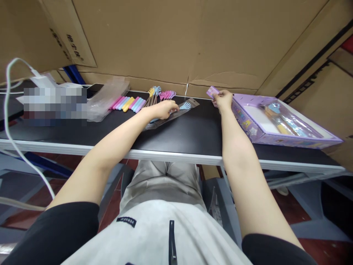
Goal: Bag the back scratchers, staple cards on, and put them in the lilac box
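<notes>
My left hand (164, 109) lies curled on a clear plastic sleeve (190, 106) that rests on the black table (193, 136); a blue fork shows inside the sleeve. My right hand (223, 99) pinches a small purple card (212, 91) at the near corner of a purple gift box (275, 129). The box lies open-faced, with cutlery under a clear window.
Pastel handles (128, 103) and a bunch of coloured forks (161, 95) lie at the table's back. A pile of clear bags (107, 97) and a white charger with its cable (38, 79) are on the left. Cardboard boxes wall the back and right.
</notes>
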The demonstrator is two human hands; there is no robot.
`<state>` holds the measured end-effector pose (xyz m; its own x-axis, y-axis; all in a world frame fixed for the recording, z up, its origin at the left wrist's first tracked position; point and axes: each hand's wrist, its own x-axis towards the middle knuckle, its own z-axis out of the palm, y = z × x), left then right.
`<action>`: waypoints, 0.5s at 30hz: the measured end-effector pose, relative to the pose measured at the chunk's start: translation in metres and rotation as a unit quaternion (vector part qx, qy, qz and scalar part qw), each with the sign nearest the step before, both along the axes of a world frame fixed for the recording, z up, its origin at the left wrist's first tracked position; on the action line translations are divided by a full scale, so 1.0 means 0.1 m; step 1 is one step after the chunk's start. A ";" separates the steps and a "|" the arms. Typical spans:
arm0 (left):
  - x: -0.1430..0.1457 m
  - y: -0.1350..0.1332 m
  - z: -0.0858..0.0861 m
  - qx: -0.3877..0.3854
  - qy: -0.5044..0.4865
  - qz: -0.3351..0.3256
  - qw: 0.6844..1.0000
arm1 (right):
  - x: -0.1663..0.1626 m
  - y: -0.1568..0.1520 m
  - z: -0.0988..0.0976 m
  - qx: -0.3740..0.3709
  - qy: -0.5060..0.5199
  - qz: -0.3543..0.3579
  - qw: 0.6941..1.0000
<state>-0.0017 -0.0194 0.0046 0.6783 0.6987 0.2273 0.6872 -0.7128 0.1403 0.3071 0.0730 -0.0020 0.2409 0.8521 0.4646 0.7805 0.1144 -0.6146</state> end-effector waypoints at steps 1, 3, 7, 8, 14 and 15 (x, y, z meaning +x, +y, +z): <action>0.00 0.01 -0.01 0.001 -0.003 -0.001 1.000 | -0.05 0.00 0.00 -0.011 0.014 0.016 1.000; -0.01 0.02 -0.02 0.004 -0.006 -0.004 1.000 | -0.17 -0.03 0.02 -0.033 0.036 0.045 0.998; 0.00 0.01 -0.01 0.010 0.004 -0.003 1.000 | -0.34 -0.13 0.02 -0.063 -0.021 0.106 0.992; 0.00 0.00 0.00 0.010 0.008 -0.001 1.000 | -0.37 -0.15 0.01 -0.070 -0.033 0.113 0.991; 0.03 -0.04 0.03 0.001 0.019 0.010 1.000 | -0.43 -0.21 -0.03 -0.087 -0.042 0.131 0.987; 0.03 -0.04 0.03 -0.002 0.018 0.012 1.000 | -0.44 -0.21 -0.04 -0.089 -0.036 0.135 0.986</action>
